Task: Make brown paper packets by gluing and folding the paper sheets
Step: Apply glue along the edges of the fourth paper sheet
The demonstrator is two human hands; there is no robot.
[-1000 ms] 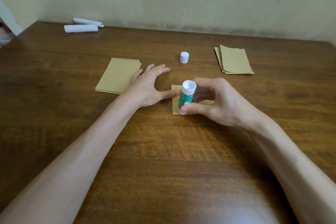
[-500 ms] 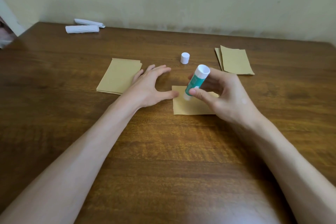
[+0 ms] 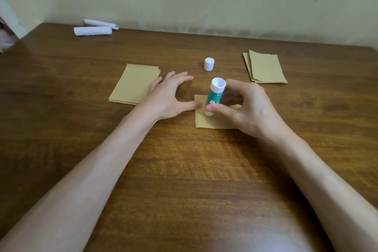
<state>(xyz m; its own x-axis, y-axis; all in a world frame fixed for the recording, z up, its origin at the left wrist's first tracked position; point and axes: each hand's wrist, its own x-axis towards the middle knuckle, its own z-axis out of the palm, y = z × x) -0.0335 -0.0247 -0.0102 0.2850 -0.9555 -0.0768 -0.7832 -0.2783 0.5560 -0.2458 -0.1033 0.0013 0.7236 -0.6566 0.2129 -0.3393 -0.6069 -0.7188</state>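
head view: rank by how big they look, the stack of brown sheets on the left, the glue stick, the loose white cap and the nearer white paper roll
1. stack of brown paper sheets, largest.
2. glue stick and white paper roll: similar apparent length; the roll lies farther away, so unranked.
3. white cap, smallest.

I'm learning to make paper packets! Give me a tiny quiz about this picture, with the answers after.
1. True or false: the white cap is on the glue stick.
2. Which hand holds the glue stick: A) left hand B) right hand?
3. Fill in: the left thumb presses the brown sheet at its ____ edge.

Key
1. False; the cap stands on the table, apart from the stick.
2. B.
3. Left.
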